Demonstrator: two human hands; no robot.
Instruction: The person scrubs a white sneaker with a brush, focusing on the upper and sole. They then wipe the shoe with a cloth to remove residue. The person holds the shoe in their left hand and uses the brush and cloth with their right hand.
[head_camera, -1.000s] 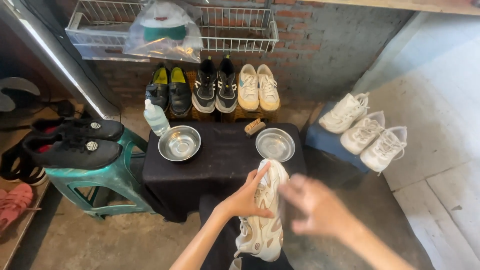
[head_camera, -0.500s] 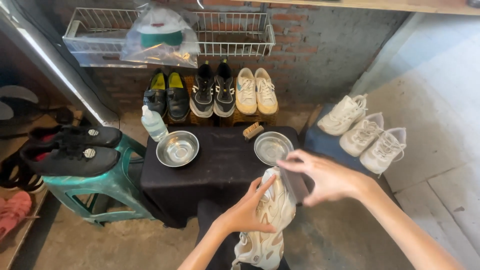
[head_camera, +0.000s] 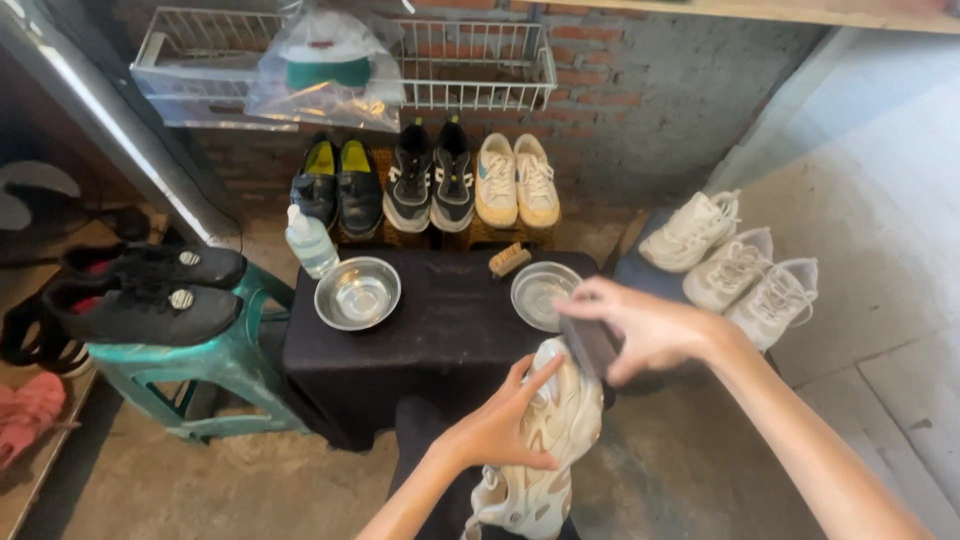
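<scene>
Head-camera footage is showing a cream and beige sneaker (head_camera: 545, 440) being held low in the middle of the view, just in front of a small table draped in black cloth (head_camera: 450, 320). The sneaker is being gripped from its left side by the left hand (head_camera: 500, 425), whose fingers are being curled around the upper while the forefinger is being stretched out along it toward the toe. A dark, block-shaped brush (head_camera: 590, 345) is being clasped by the right hand (head_camera: 640, 325), with the fingers being closed over its top, and its lower end is being pressed against the toe end of the sneaker.

Two round metal bowls are being kept on the black cloth: the left bowl (head_camera: 358, 293) is standing near the back left corner, and the right bowl (head_camera: 542, 295) is being partly covered by the right hand. A small wooden brush (head_camera: 509, 259) is lying at the back edge between them, and a clear plastic bottle (head_camera: 311, 240) is standing just beside the left bowl. A pair of black shoes (head_camera: 145, 290) is being carried on a green plastic stool (head_camera: 215, 370) to the left. Three pairs of shoes (head_camera: 430, 185) are being lined up against the brick wall, under a white wire basket (head_camera: 470, 65) from which a bagged cap (head_camera: 325, 60) is hanging. Three white sneakers (head_camera: 730, 265) are being rested on a blue stool at the right.
</scene>
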